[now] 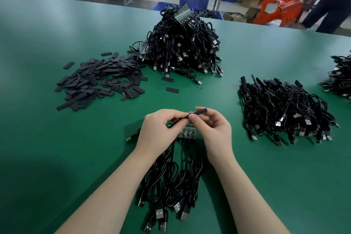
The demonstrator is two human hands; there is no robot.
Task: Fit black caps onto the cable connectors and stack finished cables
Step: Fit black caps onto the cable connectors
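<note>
The table (57,148) is a plain, even green, and nearly everything on it is black: the loose caps (98,80), the big cable heap (182,47) and the stacked cables (283,112), whose USB plugs flash silver. Small green circuit boards (187,131) peek from between the hands; behind stand blue crates (194,0) and an orange-red stool (279,10).

You have three heaps of black USB cables (183,43), one loose pile of flat black caps (98,80), two orange plastic stools (278,10).
</note>
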